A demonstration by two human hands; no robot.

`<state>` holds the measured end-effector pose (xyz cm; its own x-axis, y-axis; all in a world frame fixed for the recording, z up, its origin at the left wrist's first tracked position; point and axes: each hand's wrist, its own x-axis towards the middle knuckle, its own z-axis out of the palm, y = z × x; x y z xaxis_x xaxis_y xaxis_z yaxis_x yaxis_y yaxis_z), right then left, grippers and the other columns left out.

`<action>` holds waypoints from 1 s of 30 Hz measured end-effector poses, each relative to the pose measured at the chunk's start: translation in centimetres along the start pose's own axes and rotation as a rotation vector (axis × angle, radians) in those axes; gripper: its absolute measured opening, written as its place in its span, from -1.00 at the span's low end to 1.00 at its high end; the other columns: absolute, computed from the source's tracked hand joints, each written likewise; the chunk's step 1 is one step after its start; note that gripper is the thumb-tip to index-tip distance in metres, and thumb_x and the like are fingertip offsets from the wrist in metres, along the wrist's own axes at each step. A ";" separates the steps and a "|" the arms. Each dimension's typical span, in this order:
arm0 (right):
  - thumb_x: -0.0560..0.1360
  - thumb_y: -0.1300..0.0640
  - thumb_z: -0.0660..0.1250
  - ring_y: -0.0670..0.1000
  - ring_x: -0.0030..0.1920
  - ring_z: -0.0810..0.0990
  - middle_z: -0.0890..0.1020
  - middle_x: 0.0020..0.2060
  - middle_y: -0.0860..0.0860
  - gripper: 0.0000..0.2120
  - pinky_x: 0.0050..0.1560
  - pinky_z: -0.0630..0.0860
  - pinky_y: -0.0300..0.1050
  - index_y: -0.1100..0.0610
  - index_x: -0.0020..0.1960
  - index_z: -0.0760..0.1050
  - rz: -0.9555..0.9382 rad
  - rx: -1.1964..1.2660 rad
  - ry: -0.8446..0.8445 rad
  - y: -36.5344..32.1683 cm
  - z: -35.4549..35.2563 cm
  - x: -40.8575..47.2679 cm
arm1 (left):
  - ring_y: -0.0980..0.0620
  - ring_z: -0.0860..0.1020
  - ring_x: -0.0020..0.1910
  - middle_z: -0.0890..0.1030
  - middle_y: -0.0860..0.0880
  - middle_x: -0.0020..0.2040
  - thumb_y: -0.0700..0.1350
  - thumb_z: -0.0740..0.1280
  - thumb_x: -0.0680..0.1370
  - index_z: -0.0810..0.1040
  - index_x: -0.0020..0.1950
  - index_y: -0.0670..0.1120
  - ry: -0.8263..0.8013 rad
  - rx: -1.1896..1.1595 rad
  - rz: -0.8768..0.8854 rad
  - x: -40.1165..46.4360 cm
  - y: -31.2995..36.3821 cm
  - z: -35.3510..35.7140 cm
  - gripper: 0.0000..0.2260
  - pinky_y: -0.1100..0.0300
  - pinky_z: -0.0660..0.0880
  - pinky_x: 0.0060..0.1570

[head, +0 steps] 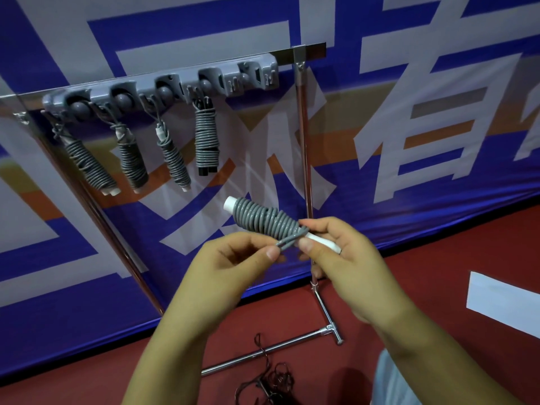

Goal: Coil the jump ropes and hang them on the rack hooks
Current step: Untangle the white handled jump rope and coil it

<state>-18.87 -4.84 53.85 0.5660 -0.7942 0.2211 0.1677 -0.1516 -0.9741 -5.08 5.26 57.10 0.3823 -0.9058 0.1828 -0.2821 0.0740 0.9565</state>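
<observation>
In the middle of the frame, the right hand (344, 258) pinches the white handle of a coiled grey jump rope (264, 219), and the left hand (233, 264) pinches its loose end. Four coiled ropes (204, 138) hang on the grey rack (163, 86) at upper left. Behind, a blue banner (438, 112) shows large white characters, only partly visible and not readable.

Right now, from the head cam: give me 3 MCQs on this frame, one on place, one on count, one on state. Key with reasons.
1. Where is the dark loose rope?
A. on the floor by the rack's foot
B. on a hook
C. in a hand

2. How many coiled ropes hang on the rack?
A. two
B. four
C. six

3. What does the left hand do?
A. hangs idle
B. presses the rack
C. pinches the rope's end

Key: 1 A, the dark loose rope lies on the red floor. 2 B, four bundles hang under the hook rail. 3 C, the left hand pinches the grey jump rope, which the right hand holds.
</observation>
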 end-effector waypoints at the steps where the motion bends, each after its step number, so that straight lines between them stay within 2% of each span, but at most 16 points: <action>1: 0.52 0.24 0.32 -0.19 -0.27 0.59 0.66 -0.15 -0.06 -0.80 -0.29 0.47 -0.23 -0.03 0.05 0.53 0.017 0.019 0.000 0.1 0.0 0.0 | 0.04 0.56 -0.29 0.67 -0.07 -0.21 -0.12 0.41 0.43 0.68 -0.16 -0.04 0.049 0.069 0.046 0.0 0.0 0.1 -0.95 0.26 0.51 -0.26; 2: 0.53 0.25 0.31 -0.18 -0.25 0.59 0.67 -0.13 -0.04 -0.81 -0.32 0.46 -0.24 -0.02 0.04 0.53 0.033 0.044 -0.001 0.1 0.1 0.1 | 0.05 0.59 -0.24 0.66 -0.03 -0.20 -0.17 0.42 0.46 0.66 -0.15 -0.02 0.099 0.168 0.113 -0.1 0.0 0.2 -0.94 0.25 0.53 -0.21; 5: 0.54 0.26 0.28 -0.16 -0.26 0.58 0.67 -0.14 -0.02 -0.77 -0.37 0.44 -0.27 -0.04 0.09 0.53 0.064 0.108 -0.003 0.1 0.4 0.1 | 0.16 0.55 -0.18 0.59 0.11 -0.22 -0.20 0.37 0.51 0.61 -0.11 -0.05 0.232 0.563 0.434 0.0 -0.4 0.8 -0.94 0.39 0.45 -0.16; 6: 0.55 0.26 0.27 -0.16 -0.26 0.57 0.67 -0.16 -0.03 -0.73 -0.38 0.44 -0.27 -0.06 0.13 0.52 0.076 0.134 -0.009 0.1 0.5 0.1 | 0.16 0.52 -0.19 0.56 0.10 -0.20 -0.19 0.34 0.51 0.60 -0.10 -0.09 0.242 0.669 0.529 0.1 -0.7 0.9 -0.95 0.36 0.45 -0.17; 9: 0.57 0.26 0.24 -0.13 -0.28 0.55 0.67 -0.20 -0.04 -0.68 -0.39 0.43 -0.25 -0.11 0.17 0.53 0.122 0.233 -0.066 -0.1 0.6 0.0 | -0.03 0.49 -0.25 0.53 -0.06 -0.20 -0.24 0.27 0.51 0.55 -0.13 -0.19 0.265 0.825 0.730 0.4 -1.8 1.1 -0.92 0.05 0.46 -0.30; 11: 0.56 0.26 0.23 -0.12 -0.28 0.54 0.67 -0.18 -0.03 -0.70 -0.39 0.43 -0.26 -0.08 0.13 0.57 0.165 0.290 -0.112 -0.3 0.5 0.0 | -0.06 0.46 -0.30 0.51 -0.11 -0.23 -0.25 0.25 0.53 0.54 -0.19 -0.24 0.300 0.857 0.781 0.5 -2.3 1.1 -0.86 -0.01 0.42 -0.40; 15: 0.57 0.25 0.21 -0.11 -0.29 0.54 0.66 -0.17 0.03 -0.75 -0.42 0.44 -0.29 0.04 0.16 0.56 0.260 0.372 -0.162 -0.2 0.1 0.1 | -0.04 0.44 -0.33 0.52 -0.12 -0.24 -0.21 0.22 0.56 0.58 -0.22 -0.28 0.310 0.878 0.800 0.6 -2.8 1.2 -0.76 0.04 0.39 -0.50; 20: 0.58 0.18 0.21 -0.14 -0.35 0.51 0.65 -0.23 0.01 -0.79 -0.48 0.39 -0.32 0.02 0.07 0.60 0.271 0.417 -0.093 -0.1 1.0 0.1 | -0.07 0.50 -0.28 0.55 -0.12 -0.15 -0.21 0.22 0.56 0.53 0.00 -0.17 0.348 0.913 0.801 0.8 -4.1 1.7 -0.89 0.07 0.43 -0.52; 22: 0.58 0.18 0.22 -0.14 -0.35 0.50 0.65 -0.28 -0.03 -0.79 -0.48 0.39 -0.32 -0.02 0.01 0.61 0.236 0.397 -0.040 0.0 1.4 0.2 | -0.06 0.52 -0.24 0.56 -0.12 -0.12 -0.22 0.23 0.57 0.52 0.08 -0.15 0.334 0.904 0.812 0.9 -5.0 2.0 -0.86 0.07 0.46 -0.48; 23: 0.58 0.19 0.23 -0.14 -0.35 0.50 0.64 -0.30 -0.05 -0.79 -0.48 0.39 -0.32 -0.03 0.01 0.60 0.219 0.383 -0.011 0.0 1.5 0.3 | -0.04 0.53 -0.21 0.56 -0.10 -0.10 -0.21 0.24 0.56 0.53 0.11 -0.15 0.314 0.870 0.813 0.9 -5.4 2.2 -0.84 0.08 0.49 -0.41; 25: 0.58 0.21 0.24 -0.14 -0.36 0.50 0.64 -0.30 -0.07 -0.79 -0.48 0.39 -0.32 -0.05 0.02 0.58 0.179 0.337 0.044 0.1 1.8 0.6 | 0.09 0.54 -0.15 0.56 -0.01 -0.06 -0.17 0.29 0.53 0.59 0.12 -0.10 0.274 0.700 0.734 0.9 -5.8 2.1 -0.81 0.25 0.50 -0.23; 27: 0.58 0.23 0.24 -0.15 -0.36 0.50 0.65 -0.31 -0.11 -0.78 -0.47 0.40 -0.30 -0.06 0.03 0.57 0.127 0.272 0.079 0.2 2.0 0.8 | 0.13 0.57 -0.13 0.59 0.08 -0.08 -0.08 0.38 0.49 0.61 0.07 0.02 0.257 0.363 0.469 0.5 -5.0 2.3 -0.83 0.34 0.49 -0.16; 29: 0.58 0.24 0.24 -0.17 -0.38 0.49 0.64 -0.33 -0.15 -0.75 -0.48 0.39 -0.31 -0.10 0.03 0.56 0.081 0.198 0.099 0.2 1.9 0.9 | 0.08 0.61 -0.20 0.64 0.01 -0.15 -0.06 0.43 0.41 0.60 0.02 -0.05 0.221 -0.137 0.098 0.2 -3.9 2.6 -0.80 0.27 0.54 -0.23; 30: 0.58 0.24 0.24 -0.18 -0.39 0.49 0.64 -0.33 -0.17 -0.74 -0.47 0.39 -0.32 -0.11 0.03 0.55 0.060 0.163 0.103 0.3 1.9 0.9 | 0.04 0.63 -0.25 0.64 -0.03 -0.20 -0.07 0.39 0.40 0.58 0.01 -0.13 0.186 -0.351 -0.059 0.3 -3.6 2.5 -0.77 0.24 0.56 -0.29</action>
<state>-16.81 -4.48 53.88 0.4947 -0.8562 0.1489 0.2691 -0.0119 -0.9630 -6.11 3.69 53.11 0.5507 -0.8241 0.1328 0.0506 0.1918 0.9801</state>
